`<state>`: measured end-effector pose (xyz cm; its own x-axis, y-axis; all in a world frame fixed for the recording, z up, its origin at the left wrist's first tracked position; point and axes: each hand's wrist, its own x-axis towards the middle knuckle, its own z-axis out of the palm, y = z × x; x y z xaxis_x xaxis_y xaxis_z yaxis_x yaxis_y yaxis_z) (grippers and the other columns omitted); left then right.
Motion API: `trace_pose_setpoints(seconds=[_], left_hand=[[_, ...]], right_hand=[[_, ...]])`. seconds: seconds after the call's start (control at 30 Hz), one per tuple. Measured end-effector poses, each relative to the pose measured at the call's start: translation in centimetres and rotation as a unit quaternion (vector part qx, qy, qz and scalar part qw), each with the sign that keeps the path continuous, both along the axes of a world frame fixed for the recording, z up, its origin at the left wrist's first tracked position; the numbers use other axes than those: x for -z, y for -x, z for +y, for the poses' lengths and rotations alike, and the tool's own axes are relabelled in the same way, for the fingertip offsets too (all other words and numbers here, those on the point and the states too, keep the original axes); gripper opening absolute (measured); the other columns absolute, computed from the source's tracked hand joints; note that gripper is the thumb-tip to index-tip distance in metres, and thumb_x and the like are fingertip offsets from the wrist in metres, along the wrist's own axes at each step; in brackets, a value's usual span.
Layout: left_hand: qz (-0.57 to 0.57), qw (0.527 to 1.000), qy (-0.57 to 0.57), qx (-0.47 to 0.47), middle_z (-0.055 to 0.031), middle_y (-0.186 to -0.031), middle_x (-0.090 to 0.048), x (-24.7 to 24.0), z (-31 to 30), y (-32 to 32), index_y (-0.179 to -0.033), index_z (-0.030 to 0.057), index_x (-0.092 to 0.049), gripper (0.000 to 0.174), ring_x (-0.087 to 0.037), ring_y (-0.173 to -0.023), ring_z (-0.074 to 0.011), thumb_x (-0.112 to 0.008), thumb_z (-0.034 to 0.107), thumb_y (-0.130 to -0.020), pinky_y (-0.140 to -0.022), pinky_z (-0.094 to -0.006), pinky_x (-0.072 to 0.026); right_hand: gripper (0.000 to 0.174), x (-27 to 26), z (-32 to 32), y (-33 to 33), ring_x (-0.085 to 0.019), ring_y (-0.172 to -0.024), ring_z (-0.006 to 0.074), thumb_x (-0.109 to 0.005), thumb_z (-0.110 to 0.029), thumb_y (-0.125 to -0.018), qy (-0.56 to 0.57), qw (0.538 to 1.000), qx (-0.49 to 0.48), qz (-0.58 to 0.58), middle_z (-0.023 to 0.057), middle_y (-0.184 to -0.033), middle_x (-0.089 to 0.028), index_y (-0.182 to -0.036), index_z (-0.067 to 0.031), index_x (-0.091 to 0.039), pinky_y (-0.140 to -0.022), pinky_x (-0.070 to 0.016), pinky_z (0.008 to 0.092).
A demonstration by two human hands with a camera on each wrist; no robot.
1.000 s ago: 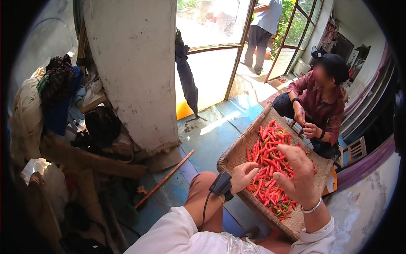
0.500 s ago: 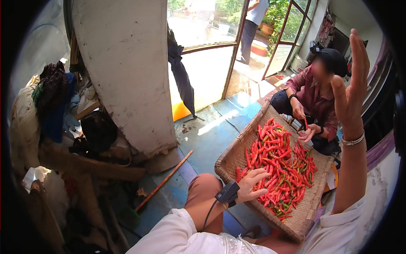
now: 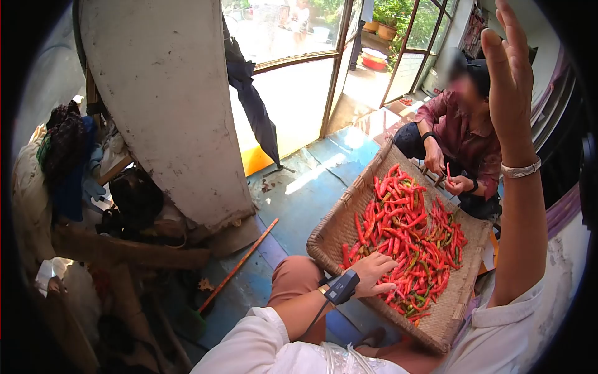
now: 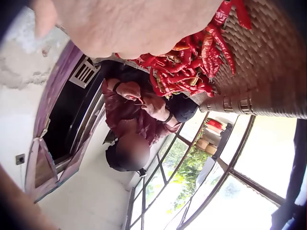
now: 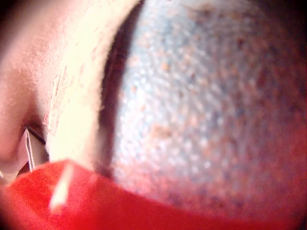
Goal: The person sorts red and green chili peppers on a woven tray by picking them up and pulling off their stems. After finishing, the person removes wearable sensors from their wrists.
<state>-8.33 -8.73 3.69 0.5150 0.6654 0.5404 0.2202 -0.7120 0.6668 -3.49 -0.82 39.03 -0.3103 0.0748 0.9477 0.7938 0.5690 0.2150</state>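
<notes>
Red chili peppers point(image 3: 405, 227), with a few greenish ones, lie heaped in a large woven basket point(image 3: 333, 234). My left hand point(image 3: 372, 273), wearing a black device on its wrist, reaches over the near rim. Its fingers lie loosely extended on the nearest chilies. In the left wrist view the back of that hand point(image 4: 134, 24) fills the top, overlapping the pile. My right hand point(image 3: 512, 87), a silver bracelet on its wrist, is raised high at the right with fingers up and nothing in it. The right wrist view holds only a blurred close-up of a speckled surface point(image 5: 192, 105) and something red.
Across the basket sits a person in a dark red shirt point(image 3: 458, 118), fingering a red chili point(image 3: 449, 172). A folded umbrella point(image 3: 252, 100) hangs by the glass door. Clothes and wood point(image 3: 131, 246) are piled at the left, and an orange stick point(image 3: 240, 265) lies on the blue floor.
My right hand has risen from over the basket to the upper right. My left hand has uncurled and come down onto the chilies. The head view has shifted right.
</notes>
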Motion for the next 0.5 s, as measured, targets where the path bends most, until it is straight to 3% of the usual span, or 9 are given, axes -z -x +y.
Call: trace_pose_setpoints(seconds=[0.07,0.17,0.2,0.23,0.27,0.37,0.4,0.43,0.5], left_hand=[[0.020,1.000,0.006,0.008,-0.0146,-0.102,-0.050,0.3,0.2,-0.1,-0.107,0.0021,-0.048,0.047,-0.046,-0.095,-0.0300,-0.060,0.033,-0.074,-0.083,-0.0367,-0.0399],[0.077,0.996,0.052,0.002,-0.0151,-0.101,-0.052,0.7,0.0,-0.3,-0.107,0.0021,-0.049,0.048,-0.047,-0.095,-0.0302,-0.060,0.034,-0.074,-0.084,-0.0369,-0.0393],[0.073,0.997,0.034,-0.020,-0.0150,-0.103,-0.051,0.9,0.0,-0.4,-0.108,0.0027,-0.049,0.048,-0.047,-0.097,-0.0299,-0.060,0.035,-0.074,-0.084,-0.0375,-0.0388],[0.069,0.997,0.015,-0.044,-0.0149,-0.105,-0.050,1.0,0.1,-0.5,-0.108,0.0033,-0.049,0.048,-0.046,-0.098,-0.0297,-0.060,0.036,-0.074,-0.085,-0.0380,-0.0383],[0.068,0.997,0.015,-0.044,-0.0149,-0.105,-0.050,0.9,0.2,-0.6,-0.108,0.0033,-0.049,0.048,-0.046,-0.098,-0.0297,-0.060,0.036,-0.074,-0.085,-0.0380,-0.0383],[0.119,0.991,0.038,-0.041,-0.0138,-0.109,-0.048,0.3,0.3,-1.3,-0.110,0.0050,-0.048,0.052,-0.044,-0.101,-0.0296,-0.061,0.038,-0.072,-0.085,-0.0405,-0.0372],[0.180,0.983,0.034,-0.003,-0.0132,-0.111,-0.047,-0.4,0.7,-1.9,-0.111,0.0061,-0.048,0.054,-0.044,-0.101,-0.0296,-0.062,0.039,-0.071,-0.084,-0.0413,-0.0373],[0.241,0.969,0.032,0.036,-0.0125,-0.112,-0.045,-1.5,1.1,-2.5,-0.112,0.0072,-0.047,0.056,-0.043,-0.102,-0.0295,-0.063,0.040,-0.069,-0.084,-0.0421,-0.0374],[0.281,0.957,-0.032,0.059,-0.0110,-0.108,-0.045,-3.0,2.2,-4.6,-0.112,0.0086,-0.046,0.059,-0.045,-0.098,-0.0273,-0.065,0.041,-0.066,-0.080,-0.0408,-0.0394]], right_hand=[[0.062,-0.8,1.1,-1.7,-0.038,-0.115,0.0334,-0.043,-0.048,-0.083,-0.144,0.941,-0.014,-0.305,0.0183,-0.127,-0.036,-0.125,-0.0037,-0.037,-0.094,-0.0312,0.0417],[0.058,0.8,1.3,-1.8,-0.040,-0.115,0.0257,-0.038,-0.049,-0.085,-0.151,0.909,0.088,-0.379,0.0131,-0.127,-0.038,-0.127,-0.0087,-0.037,-0.097,-0.0272,0.0373],[0.058,1.0,2.9,-2.8,-0.039,-0.115,0.0239,-0.039,-0.048,-0.085,-0.035,0.978,0.018,-0.206,0.0132,-0.127,-0.039,-0.127,-0.0085,-0.037,-0.097,-0.0274,0.0367],[0.057,1.0,4.3,-4.0,-0.039,-0.115,0.0222,-0.039,-0.047,-0.085,0.081,0.995,-0.053,-0.023,0.0134,-0.126,-0.039,-0.127,-0.0083,-0.036,-0.097,-0.0275,0.0361],[0.057,1.0,5.1,-5.4,-0.039,-0.116,0.0203,-0.041,-0.047,-0.085,0.286,0.923,-0.181,0.184,0.0131,-0.126,-0.038,-0.127,-0.0083,-0.037,-0.097,-0.0280,0.0363],[0.057,2.3,3.6,-5.5,-0.039,-0.116,0.0217,-0.042,-0.046,-0.085,0.139,0.985,-0.089,0.057,0.0130,-0.126,-0.039,-0.127,-0.0082,-0.037,-0.097,-0.0286,0.0364],[0.057,2.1,1.5,-4.9,-0.039,-0.116,0.0221,-0.043,-0.046,-0.085,0.009,0.989,0.024,-0.145,0.0122,-0.126,-0.040,-0.127,-0.0082,-0.036,-0.097,-0.0288,0.0370],[0.058,1.8,0.3,-4.7,-0.040,-0.116,0.0226,-0.043,-0.046,-0.084,-0.121,0.924,0.137,-0.336,0.0115,-0.127,-0.040,-0.127,-0.0082,-0.036,-0.097,-0.0290,0.0375],[0.057,1.4,0.0,-5.2,-0.039,-0.117,0.0227,-0.044,-0.046,-0.084,-0.050,0.968,0.038,-0.243,0.0104,-0.127,-0.040,-0.127,-0.0094,-0.036,-0.097,-0.0288,0.0386]])
